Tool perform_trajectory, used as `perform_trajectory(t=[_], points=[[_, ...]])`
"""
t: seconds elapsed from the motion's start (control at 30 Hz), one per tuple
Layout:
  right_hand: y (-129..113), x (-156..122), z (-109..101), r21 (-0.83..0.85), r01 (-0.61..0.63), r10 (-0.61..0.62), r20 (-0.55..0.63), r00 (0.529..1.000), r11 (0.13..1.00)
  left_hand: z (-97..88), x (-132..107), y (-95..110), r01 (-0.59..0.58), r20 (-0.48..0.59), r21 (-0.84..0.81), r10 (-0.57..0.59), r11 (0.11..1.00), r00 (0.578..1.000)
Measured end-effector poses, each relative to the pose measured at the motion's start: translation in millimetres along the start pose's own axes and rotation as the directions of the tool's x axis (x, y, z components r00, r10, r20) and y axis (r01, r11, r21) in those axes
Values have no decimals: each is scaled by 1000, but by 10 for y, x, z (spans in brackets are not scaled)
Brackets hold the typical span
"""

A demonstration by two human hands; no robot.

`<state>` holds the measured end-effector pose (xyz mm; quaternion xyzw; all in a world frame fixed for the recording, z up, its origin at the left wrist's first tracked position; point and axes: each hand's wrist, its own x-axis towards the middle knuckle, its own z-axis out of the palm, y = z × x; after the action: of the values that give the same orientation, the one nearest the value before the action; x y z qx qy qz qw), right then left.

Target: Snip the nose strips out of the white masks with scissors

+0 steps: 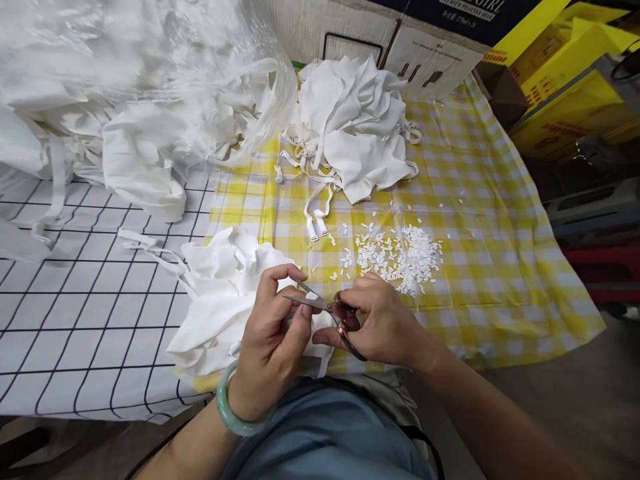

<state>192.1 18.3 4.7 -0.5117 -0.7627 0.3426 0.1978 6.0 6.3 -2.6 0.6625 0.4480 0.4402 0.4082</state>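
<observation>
My right hand point(387, 320) grips a pair of scissors point(316, 303) by its dark bronze-coloured handles. The blades are spread and point left across the fingertips of my left hand point(277, 323). Between the blades shows a small end of white strap, which my left thumb and fingers pinch. Under and beside my left hand lies a white cloth garment point(220, 277) with thin straps trailing to the upper left. Part of this garment is hidden by my hands. A pale green bangle point(233, 407) circles my left wrist.
Small white cut pieces point(417, 257) lie scattered beyond my right hand on the yellow checked cloth point(493, 267). Behind them rests a pile of white garments point(350, 127). A clear plastic bag point(150, 67) of white fabric fills the back left; cardboard boxes point(425, 70) stand at the back.
</observation>
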Motion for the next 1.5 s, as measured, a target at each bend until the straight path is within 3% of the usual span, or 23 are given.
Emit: perform_trajectory(t=[0.17,0.33,0.53,0.6,0.7,0.77,0.83,0.87,0.93,1.03,1.13,1.23,1.33,1.43,1.5], points=[[52,-67,-12,8,-38,38,-25,999,999,29,51,30,-21,56,-17,22,1000,998],[186,-258,-36,-44,-118,113,-92,989,992,182,161,-2,-15,174,-60,25,998,984],[470,-447,-69,6,-363,359,-156,920,932,353,255,-29,41,268,-97,-13,994,963],[502,-449,-107,21,-398,396,-168,903,917,242,245,2,58,268,-71,-37,996,963],[393,-378,-93,-18,-291,283,-187,941,957,-164,161,12,66,216,55,-77,996,973],[237,-281,30,-15,-150,147,-135,980,989,-528,44,-54,63,53,242,-78,968,996],[51,-142,260,19,-7,8,-48,999,1000,-865,-111,-181,98,-141,469,-35,878,989],[-44,-56,399,38,46,-45,-11,999,998,-994,-189,-255,121,-183,552,-22,825,983],[-217,144,663,82,87,-91,45,995,993,-1141,-308,-387,127,-134,615,-56,778,989],[-399,462,819,235,37,-57,79,995,971,-1148,-304,-446,92,45,498,-132,862,990],[-488,713,527,453,-3,-4,15,1000,891,-1162,-66,-295,99,44,379,-125,920,991],[-525,893,-57,630,-6,59,-63,996,776,-1364,286,-22,59,-76,342,-35,938,996],[-575,1043,-578,632,30,48,-106,993,775,-1629,588,280,-7,-209,384,94,923,973],[-684,1137,-806,579,117,-16,-176,984,807,-1729,794,573,-58,-278,418,189,906,942],[-780,1176,-804,569,210,-95,-225,970,795,-1651,931,750,-104,-260,401,222,910,940]])
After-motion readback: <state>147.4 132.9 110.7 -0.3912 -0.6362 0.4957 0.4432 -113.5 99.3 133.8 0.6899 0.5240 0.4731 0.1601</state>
